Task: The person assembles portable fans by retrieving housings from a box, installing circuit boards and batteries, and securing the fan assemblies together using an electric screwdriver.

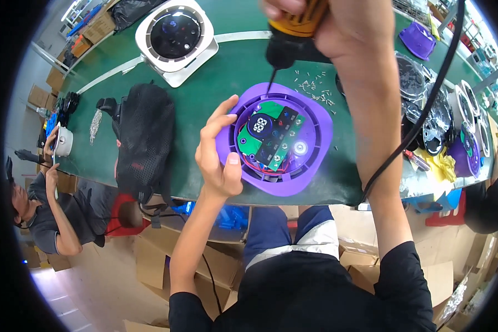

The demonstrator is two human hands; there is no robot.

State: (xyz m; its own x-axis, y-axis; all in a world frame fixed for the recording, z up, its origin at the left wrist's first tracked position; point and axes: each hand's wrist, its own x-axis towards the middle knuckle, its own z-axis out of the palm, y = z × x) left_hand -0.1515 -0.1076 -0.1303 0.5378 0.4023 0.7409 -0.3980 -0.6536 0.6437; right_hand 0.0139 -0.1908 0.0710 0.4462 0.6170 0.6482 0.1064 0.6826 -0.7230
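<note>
The left hand [218, 152] grips the nine o'clock rim of a purple round housing [275, 138] lying on the green table [205, 94], a green circuit board [271, 138] seated inside. The right hand [321, 22] clenches a yellow electric screwdriver [293, 33] at twelve o'clock, its bit touching the housing's upper rim, loose screws [315, 88] scattered at one o'clock.

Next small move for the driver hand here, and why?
Probably lower the electric screwdriver slightly: its bit tip hangs just over the upper-left rim of the purple housing, which the left hand grips beside the green circuit board. The right hand holds the tool.
</note>
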